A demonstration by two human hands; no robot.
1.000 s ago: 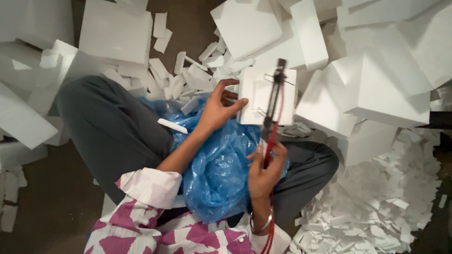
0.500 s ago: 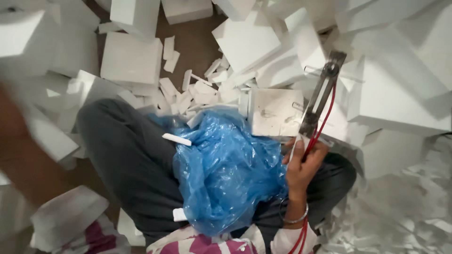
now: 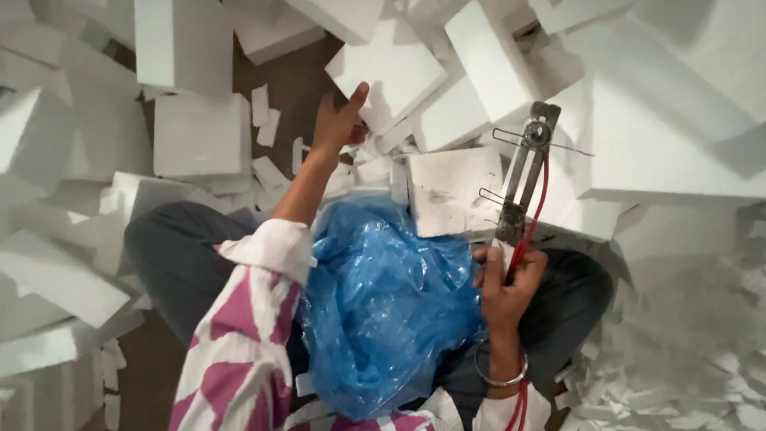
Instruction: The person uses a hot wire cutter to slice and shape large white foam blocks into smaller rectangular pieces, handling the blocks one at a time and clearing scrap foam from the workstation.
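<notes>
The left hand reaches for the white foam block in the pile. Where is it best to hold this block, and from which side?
Probably the near corner of the foam block, taken from below, the person's side. That corner points toward the left hand, whose fingers already touch its lower edge, and its other sides lie among neighbouring blocks.

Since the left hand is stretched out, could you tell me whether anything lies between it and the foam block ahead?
Nothing visible does: the left hand already touches the foam block at its edge.
</notes>
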